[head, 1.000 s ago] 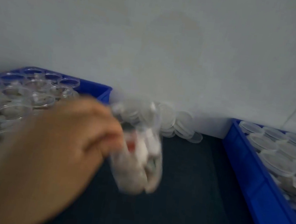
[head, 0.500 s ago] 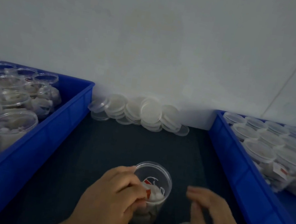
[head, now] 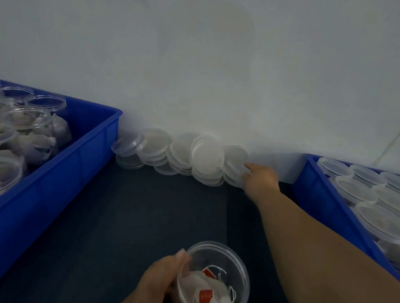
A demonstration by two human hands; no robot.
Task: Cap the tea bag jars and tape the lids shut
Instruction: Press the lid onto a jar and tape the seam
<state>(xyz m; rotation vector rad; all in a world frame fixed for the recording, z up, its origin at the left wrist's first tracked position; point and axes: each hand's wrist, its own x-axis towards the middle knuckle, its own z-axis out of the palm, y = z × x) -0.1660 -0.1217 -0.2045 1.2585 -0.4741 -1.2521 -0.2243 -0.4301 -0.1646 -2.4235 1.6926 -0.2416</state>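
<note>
An open clear jar (head: 214,288) with white tea bags and red tags stands on the dark mat at the bottom centre. My left hand (head: 161,280) grips its left side. My right hand (head: 258,178) is stretched to the back wall, its fingertips on the rightmost of the clear lids (head: 205,158) piled there. Whether the fingers have closed on a lid I cannot tell. The tape roll is out of view.
A blue bin (head: 66,173) at the left holds several uncapped jars of tea bags. A blue bin (head: 326,204) at the right holds several capped jars. The dark mat (head: 132,214) lies between them, with the white wall behind.
My right hand has left the tape roll at the bottom and reached forward to the lid pile. The jar stays in my left hand, now lower in view.
</note>
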